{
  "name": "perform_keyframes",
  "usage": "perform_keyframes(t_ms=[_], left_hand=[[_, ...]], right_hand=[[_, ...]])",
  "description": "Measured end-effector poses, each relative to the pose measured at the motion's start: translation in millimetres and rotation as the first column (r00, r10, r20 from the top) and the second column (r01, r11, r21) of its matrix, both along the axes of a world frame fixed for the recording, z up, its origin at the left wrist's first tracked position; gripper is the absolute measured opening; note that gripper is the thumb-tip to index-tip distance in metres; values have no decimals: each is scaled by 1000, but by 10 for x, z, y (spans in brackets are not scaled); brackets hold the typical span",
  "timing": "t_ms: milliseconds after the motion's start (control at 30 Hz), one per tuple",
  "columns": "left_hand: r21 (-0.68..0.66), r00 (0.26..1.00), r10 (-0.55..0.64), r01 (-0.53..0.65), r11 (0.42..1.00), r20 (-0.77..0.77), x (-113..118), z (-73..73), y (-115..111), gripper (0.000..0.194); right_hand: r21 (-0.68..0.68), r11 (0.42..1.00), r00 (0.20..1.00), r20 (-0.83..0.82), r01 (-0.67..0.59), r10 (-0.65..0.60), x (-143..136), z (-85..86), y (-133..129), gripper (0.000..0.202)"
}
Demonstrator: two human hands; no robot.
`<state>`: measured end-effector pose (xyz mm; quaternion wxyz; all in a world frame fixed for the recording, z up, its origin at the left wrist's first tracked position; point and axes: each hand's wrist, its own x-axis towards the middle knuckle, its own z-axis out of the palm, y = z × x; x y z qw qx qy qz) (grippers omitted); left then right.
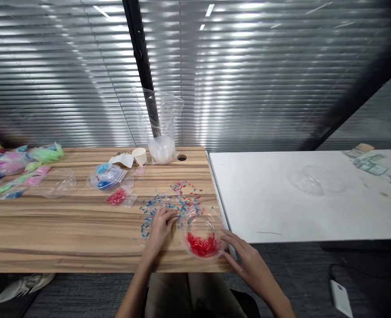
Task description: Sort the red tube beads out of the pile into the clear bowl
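A clear round plastic bowl [189,248] with small red tube-like pieces [202,245] inside stands near the table's front edge. My right hand [246,260] grips its right side, with the thumb low and the fingers along the rim. Left of the bowl, my left hand [162,223] rests among scattered small pieces, its fingers bent and drawn together. What lies between those fingertips is too small to make out. Blue pieces [147,223] lie mostly around this hand. Red pieces [184,185] mixed with blue and clear ones are spread beyond it.
A bag of red pieces [117,196], a bowl holding blue packets [106,179], a paper cup [140,156] and a bag of white material [162,149] stand farther back. Colourful bags [8,163] crowd the far left. A white table [248,198] adjoins on the right.
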<state>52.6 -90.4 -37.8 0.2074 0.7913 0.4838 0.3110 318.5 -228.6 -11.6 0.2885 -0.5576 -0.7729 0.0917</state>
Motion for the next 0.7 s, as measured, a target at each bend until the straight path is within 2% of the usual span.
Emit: perform_keyframes(t_ms=[233,467,700], left_hand=[[-2,1000,-3,3,1000,-28,-31,33,-25,13],[23,999,3,-2,1000,-45,-11,-29,-40,15],[67,999,18,-21,998,43,-20,44,-40,15]], right_hand=[[-10,1000,1000,-23,-8,8,-23,-2,20,32],[-7,1000,1000,-24,3,-3,-30,-23,44,34],[-7,1000,1000,-14,-22,22,-39,10,58,33]])
